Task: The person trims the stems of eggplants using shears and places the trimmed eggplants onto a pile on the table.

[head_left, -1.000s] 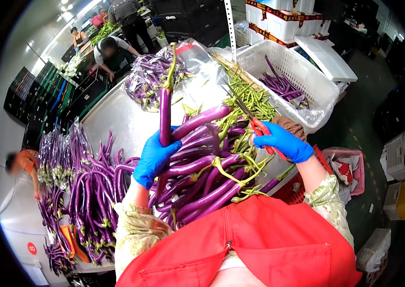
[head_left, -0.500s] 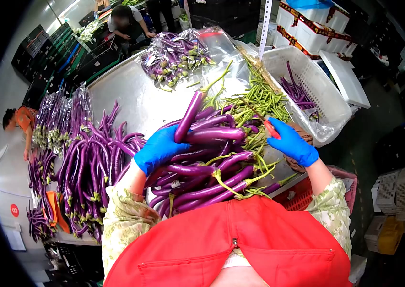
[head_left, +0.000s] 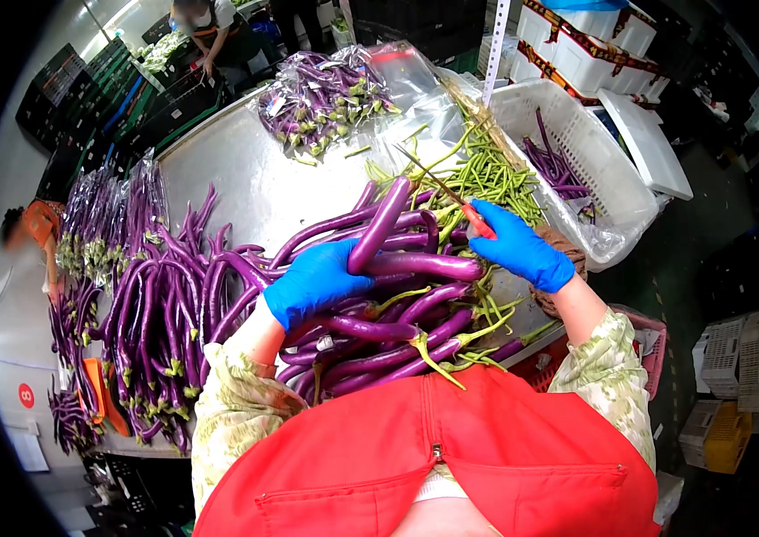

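Note:
My left hand (head_left: 321,279), in a blue glove, is closed around a purple eggplant (head_left: 383,224) that points up and away from me. Its upper end lies close to the blade of a red-handled knife (head_left: 476,222). My right hand (head_left: 523,249), gloved too, grips that knife by the handle, with the thin blade pointing up and left. Whether the blade touches the stalk, I cannot tell. Under and around my left hand lies a heap of long eggplants (head_left: 379,356), several with green stalks toward the right. Cut green stalks (head_left: 496,179) are piled beyond my right hand.
Bagged eggplants (head_left: 321,103) lie at the table's (head_left: 227,161) far side, and more bags (head_left: 115,219) at left. Loose eggplants (head_left: 155,313) cover the left part. A white crate (head_left: 617,206) stands at right. One person (head_left: 218,40) works at the back, another (head_left: 39,228) at far left.
My left hand and its eggplant have shifted right. My right hand with the knife has moved left and slightly up, bringing the blade to the eggplant's top end. The person at the back has moved left.

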The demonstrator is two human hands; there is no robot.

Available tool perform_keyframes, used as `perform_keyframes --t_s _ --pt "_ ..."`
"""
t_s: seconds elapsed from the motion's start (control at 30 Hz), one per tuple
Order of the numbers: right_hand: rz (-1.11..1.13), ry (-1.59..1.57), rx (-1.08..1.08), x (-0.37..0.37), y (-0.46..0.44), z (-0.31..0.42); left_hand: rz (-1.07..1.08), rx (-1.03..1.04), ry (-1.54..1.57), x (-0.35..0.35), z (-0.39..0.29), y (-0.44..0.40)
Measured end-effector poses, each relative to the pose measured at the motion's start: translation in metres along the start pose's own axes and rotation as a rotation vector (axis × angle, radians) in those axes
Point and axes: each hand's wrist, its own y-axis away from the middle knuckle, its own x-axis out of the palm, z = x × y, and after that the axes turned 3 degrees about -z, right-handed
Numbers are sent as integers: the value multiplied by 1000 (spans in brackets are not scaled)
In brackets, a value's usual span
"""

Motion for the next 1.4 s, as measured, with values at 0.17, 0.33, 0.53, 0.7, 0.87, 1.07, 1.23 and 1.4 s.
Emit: perform_keyframes --t_s 0.17,0.33,0.53,0.7,0.87,1.07,1.23,1.4 --pt "36 115 100 -9 -4 10 -30 -5 161 -2 13 -2" --pt "-341 -15 -86 -13 17 -17 -117 -220 529 -34 45 -16" --pt "-383 394 -408 -1 32 11 -227 -170 714 -57 54 -8" --pt "-342 348 -474 19 12 32 -184 -164 674 -49 63 -20" --pt "-283 408 -551 21 -3 49 -148 -92 464 -46 72 -22" --pt "-214 342 -405 27 -5 47 -90 -57 493 -44 83 -24" --pt "-197 -459 -32 35 -11 41 -191 -139 857 -46 55 -11" --pt "-31 -913 52 76 -47 123 -369 262 1203 -32 23 -16"
